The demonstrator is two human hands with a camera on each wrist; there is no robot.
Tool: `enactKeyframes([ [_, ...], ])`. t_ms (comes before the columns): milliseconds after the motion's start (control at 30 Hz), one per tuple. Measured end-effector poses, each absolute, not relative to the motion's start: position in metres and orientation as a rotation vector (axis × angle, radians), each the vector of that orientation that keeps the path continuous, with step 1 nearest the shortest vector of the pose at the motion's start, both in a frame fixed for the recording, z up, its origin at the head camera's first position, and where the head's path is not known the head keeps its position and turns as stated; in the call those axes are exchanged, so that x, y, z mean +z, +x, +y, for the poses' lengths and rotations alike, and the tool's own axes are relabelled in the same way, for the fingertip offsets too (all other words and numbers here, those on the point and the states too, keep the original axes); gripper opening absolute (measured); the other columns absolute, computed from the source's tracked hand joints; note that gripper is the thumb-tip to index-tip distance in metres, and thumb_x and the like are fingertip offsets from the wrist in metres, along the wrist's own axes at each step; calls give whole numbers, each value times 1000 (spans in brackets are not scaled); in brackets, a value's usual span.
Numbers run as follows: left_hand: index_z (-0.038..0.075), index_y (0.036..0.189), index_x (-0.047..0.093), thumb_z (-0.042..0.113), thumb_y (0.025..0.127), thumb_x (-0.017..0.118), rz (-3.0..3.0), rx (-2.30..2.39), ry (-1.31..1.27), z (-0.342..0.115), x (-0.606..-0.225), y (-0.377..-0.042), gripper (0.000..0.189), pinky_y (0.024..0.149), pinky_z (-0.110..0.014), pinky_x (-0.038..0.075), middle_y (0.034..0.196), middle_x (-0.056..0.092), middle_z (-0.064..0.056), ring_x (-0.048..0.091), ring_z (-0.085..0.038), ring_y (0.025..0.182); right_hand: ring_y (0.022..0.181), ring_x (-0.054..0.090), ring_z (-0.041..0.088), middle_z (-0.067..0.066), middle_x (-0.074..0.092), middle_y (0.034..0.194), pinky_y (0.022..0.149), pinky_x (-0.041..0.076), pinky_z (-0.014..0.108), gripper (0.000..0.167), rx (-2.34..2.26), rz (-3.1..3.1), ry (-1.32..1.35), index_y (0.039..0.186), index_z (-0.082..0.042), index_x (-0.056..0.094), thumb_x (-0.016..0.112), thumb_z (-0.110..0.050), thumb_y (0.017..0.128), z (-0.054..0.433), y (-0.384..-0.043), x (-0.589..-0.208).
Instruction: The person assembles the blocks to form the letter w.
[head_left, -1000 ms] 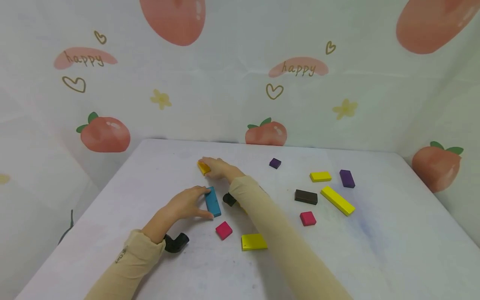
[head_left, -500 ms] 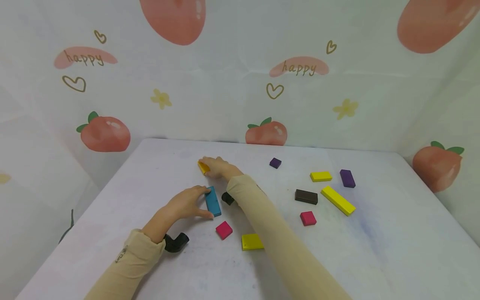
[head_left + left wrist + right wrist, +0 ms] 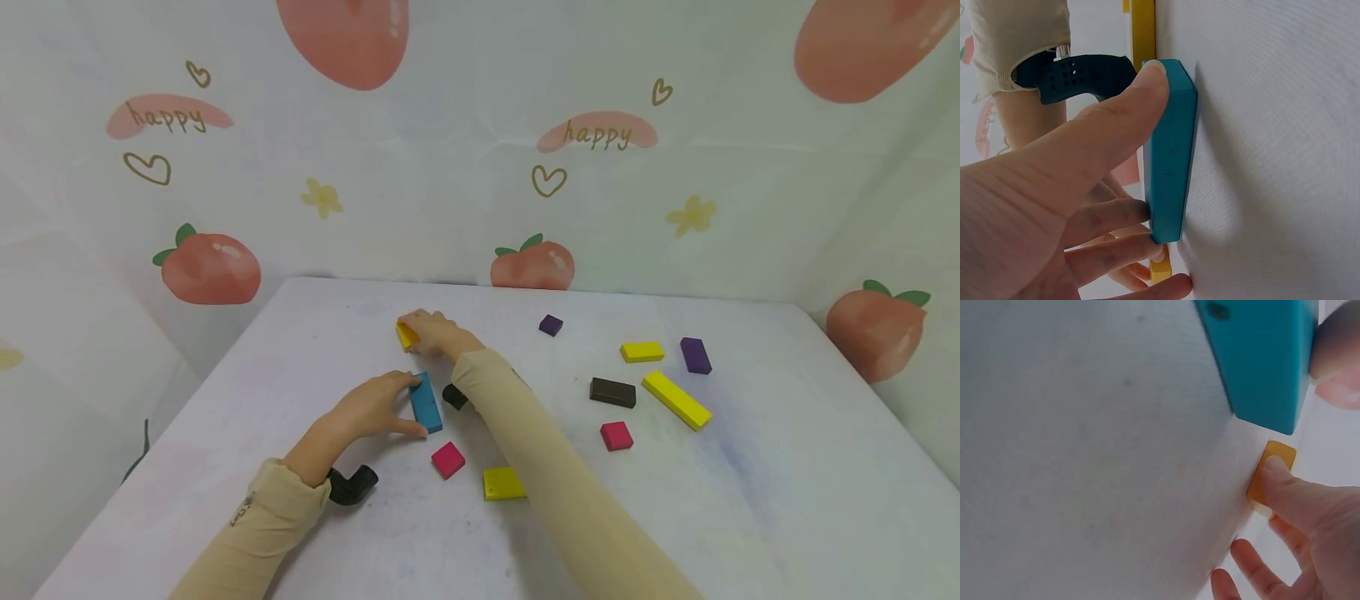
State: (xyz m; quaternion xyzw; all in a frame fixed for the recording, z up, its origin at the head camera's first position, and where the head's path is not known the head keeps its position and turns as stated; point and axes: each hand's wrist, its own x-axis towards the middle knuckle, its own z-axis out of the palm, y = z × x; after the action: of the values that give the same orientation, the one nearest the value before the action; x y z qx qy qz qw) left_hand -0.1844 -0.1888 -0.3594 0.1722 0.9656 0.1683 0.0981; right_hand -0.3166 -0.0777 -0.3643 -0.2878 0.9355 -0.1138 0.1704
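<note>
My left hand [image 3: 375, 406] holds a flat blue block [image 3: 427, 404] by its two ends, thumb at the near end and fingers at the far end. In the left wrist view the thumb presses one end of this blue block [image 3: 1172, 156], which stays low against the white table. Further back, my right hand [image 3: 435, 333] pinches a small yellow-orange block [image 3: 406, 336]. The right wrist view shows the right thumb lying on that yellow-orange block [image 3: 1282, 453], just beyond the end of the blue block [image 3: 1266, 369].
Near the hands lie a red block [image 3: 448, 460] and a yellow block [image 3: 504, 483], partly hidden by the right sleeve [image 3: 555, 450]. To the right are another red block [image 3: 617, 436], a dark brown block [image 3: 612, 392], a long yellow block [image 3: 676, 401] and purple blocks [image 3: 696, 356].
The right hand and forearm have shifted very slightly, with the yellow-orange block in the same grip. The left hand and the blue block stay in place.
</note>
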Motion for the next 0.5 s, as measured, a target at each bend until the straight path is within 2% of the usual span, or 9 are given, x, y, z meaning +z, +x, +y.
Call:
enactKeyframes([
  [200, -3, 132, 47, 39, 71, 79, 2854, 483, 505, -189, -359, -185, 81, 105, -52, 37, 137, 46, -26, 43, -41, 128, 130, 37, 26, 5, 30, 149, 109, 36, 44, 63, -321, 2686, -832, 146, -23, 29, 59, -25, 91, -75, -316, -362],
  [500, -1, 132, 49, 43, 70, 78, 2869, 427, 500, -190, -359, -185, 81, 103, -52, 40, 136, 48, -24, 47, -40, 125, 127, 40, 25, 8, 32, 147, 111, 35, 41, 65, -360, 2695, -852, 146, -21, 29, 62, -25, 90, -68, -319, -361],
])
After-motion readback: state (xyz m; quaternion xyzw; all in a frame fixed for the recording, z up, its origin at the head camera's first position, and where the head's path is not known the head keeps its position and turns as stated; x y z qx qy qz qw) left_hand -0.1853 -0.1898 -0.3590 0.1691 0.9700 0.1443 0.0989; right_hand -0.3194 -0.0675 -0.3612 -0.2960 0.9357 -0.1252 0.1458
